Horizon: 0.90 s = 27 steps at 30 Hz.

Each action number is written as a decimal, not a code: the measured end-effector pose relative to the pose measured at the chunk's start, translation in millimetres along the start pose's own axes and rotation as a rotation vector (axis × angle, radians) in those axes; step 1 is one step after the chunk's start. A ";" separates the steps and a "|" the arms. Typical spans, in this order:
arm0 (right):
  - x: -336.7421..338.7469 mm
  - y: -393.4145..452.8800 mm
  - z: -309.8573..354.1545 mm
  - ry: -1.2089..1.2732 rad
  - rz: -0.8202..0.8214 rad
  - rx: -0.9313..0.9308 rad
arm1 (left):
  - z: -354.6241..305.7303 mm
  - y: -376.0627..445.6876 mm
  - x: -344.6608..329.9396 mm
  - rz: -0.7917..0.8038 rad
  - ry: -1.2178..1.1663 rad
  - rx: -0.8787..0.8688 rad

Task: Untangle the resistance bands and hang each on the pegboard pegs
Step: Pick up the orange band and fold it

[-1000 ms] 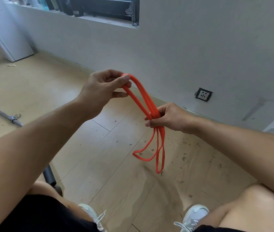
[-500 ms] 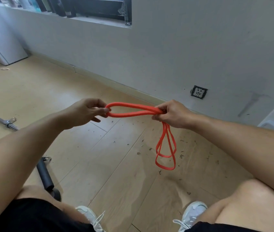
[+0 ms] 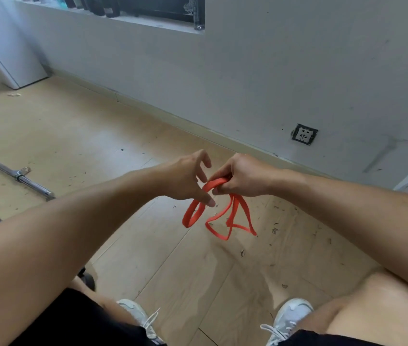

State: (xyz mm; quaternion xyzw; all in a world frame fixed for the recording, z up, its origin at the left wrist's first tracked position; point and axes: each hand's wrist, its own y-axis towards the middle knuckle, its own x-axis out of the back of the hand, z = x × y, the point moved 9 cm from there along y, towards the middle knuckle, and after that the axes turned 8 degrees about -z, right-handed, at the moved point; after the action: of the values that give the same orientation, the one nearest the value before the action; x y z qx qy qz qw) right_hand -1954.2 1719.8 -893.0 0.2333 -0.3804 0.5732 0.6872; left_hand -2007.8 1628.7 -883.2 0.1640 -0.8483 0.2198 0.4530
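Between the hands, the band [image 3: 219, 212] hangs in twisted loops below the right hand [image 3: 241, 177], which pinches its top bend. The left hand [image 3: 188, 179] is open, one fingertip touching a loop. Tugging there could tighten the twist. No pegboard shows beyond them.

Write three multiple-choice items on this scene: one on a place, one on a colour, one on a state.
1. Where does the silver metal bar lie?
A. on the wooden floor, left
B. on the window ledge
C. across the person's lap

2. What colour is the flat rubber resistance band?
A. blue
B. orange-red
C. green

3. How is the right hand?
A. open and empty
B. flat on the floor
C. closed on the band

Key: 1 A, the bar rests on the boards; 2 B, its loops are orange-red; 3 C, the fingers pinch the band while the left hand is spread.
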 end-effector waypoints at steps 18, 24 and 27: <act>-5.3 -8.4 -20.4 0.165 0.153 -0.011 | -7.7 -10.0 35.0 -0.143 -0.194 -0.059; -0.1 -5.3 -23.1 0.151 0.082 -0.009 | 7.3 -11.2 20.0 -0.021 -0.149 -0.002; -5.7 -6.1 -18.7 0.130 0.107 0.005 | 4.7 -7.3 5.1 0.007 0.029 -0.039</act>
State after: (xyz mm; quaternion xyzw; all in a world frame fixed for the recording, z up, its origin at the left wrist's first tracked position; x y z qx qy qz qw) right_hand -1943.8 1729.1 -908.1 0.1766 -0.3455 0.6240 0.6783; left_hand -2010.3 1619.7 -879.6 0.1487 -0.8465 0.2071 0.4674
